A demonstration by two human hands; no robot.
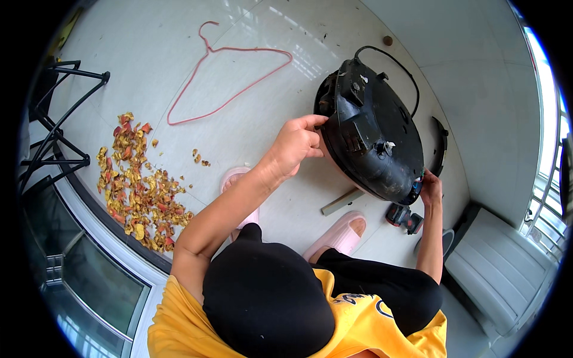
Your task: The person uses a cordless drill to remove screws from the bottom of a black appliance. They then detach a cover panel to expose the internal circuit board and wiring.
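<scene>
A large rounded black plastic appliance (382, 113), its scuffed underside showing, stands tilted on its edge in front of me, a little to the right. Several small fittings and openings dot this underside, and a black cable (412, 77) loops out at its far side. My left hand (296, 143) pinches the near left rim between thumb and fingers. Around the lower right end, my right hand (431, 188) grips the edge near some exposed wiring; its fingertips are partly hidden behind the housing. Just below that end lies a black and red cordless power tool (404, 218) on the floor.
A curved black strip (440, 144) lies right of the appliance, and a grey bar (342, 201) sits beneath it. Left are a pink coat hanger (230, 49), a spread of dried peel pieces (140, 191) and a black folding frame (65, 119). A pale ribbed box (498, 268) stands at right.
</scene>
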